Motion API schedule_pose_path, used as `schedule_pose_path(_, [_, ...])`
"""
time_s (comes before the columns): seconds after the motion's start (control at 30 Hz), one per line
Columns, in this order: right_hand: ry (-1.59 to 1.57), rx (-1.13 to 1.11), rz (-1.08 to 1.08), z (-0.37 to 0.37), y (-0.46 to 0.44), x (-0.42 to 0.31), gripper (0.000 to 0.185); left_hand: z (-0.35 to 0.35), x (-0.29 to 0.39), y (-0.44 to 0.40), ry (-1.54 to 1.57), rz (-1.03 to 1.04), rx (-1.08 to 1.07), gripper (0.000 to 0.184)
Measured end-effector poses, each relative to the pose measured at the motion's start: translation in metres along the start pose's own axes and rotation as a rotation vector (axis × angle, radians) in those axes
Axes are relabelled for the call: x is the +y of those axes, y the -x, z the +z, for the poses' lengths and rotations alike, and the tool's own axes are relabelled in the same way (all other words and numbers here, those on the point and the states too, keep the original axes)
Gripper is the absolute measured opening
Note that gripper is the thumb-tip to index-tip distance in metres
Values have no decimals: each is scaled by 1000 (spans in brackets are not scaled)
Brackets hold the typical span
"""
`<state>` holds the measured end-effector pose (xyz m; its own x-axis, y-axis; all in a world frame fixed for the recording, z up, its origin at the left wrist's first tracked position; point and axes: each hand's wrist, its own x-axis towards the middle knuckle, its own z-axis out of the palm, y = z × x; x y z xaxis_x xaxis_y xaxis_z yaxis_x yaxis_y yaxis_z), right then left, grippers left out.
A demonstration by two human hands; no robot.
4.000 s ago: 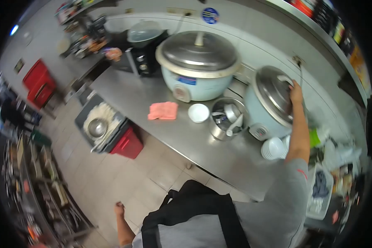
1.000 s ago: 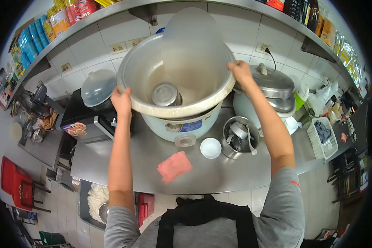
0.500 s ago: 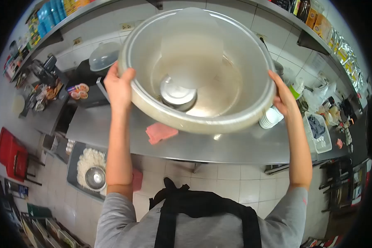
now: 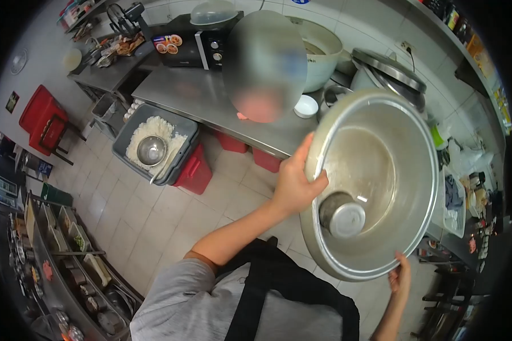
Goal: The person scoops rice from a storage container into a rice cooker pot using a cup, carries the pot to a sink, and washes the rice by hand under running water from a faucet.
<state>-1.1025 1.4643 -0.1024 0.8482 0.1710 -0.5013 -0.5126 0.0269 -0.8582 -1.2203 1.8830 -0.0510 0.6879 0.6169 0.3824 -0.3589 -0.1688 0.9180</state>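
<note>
Fingers (image 4: 318,183) of left hand (image 4: 296,184) and right hand (image 4: 400,278) grip a metal pot (image 4: 370,170). It has moved away from the cooker (image 4: 324,69).

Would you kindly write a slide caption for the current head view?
Left hand and right hand hold a round silvery metal pot by its rim, a small cylindrical metal container inside.

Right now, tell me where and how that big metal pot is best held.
Take the big metal pot by its thick rim, at two opposite sides, coming from outside, as the left hand and right hand do. The rim forms a wide lip, no handles show, and the mouth tilts toward the camera with a metal cup inside, so holding both sides seems steadier.
</note>
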Motion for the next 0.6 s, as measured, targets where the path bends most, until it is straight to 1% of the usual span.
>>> schedule_pose_path(0.03, [-76,11,24,-23,10,27,19,4,-8,12,-56,2,-52,66])
schedule_pose_path(0.07, [-136,75,23,-34,26,51,18,9,-15,23,-90,-13,-89,66])
schedule_pose_path(0.17, [-173,174,74,-46,75,108,16,18,-35,53,-204,-69,-230,65])
schedule_pose_path(0.27, [-286,258,129,-62,117,161,14,34,-85,86,-353,54,-308,64])
schedule_pose_path(0.3, [-326,289,151,-72,128,179,14,38,-102,99,-376,-92,-410,63])
schedule_pose_path(0.4, [-346,328,221,-101,147,225,9,50,-110,128,-584,-266,-603,65])
schedule_pose_path(0.43, [-356,349,254,-110,147,235,9,52,-123,140,-664,-181,-628,67])
schedule_pose_path(0.53, [-406,397,340,-135,139,274,8,59,-145,164,-682,-249,-735,64])
schedule_pose_path(0.6, [-446,434,380,-155,123,300,8,62,-174,170,-708,-282,-808,60])
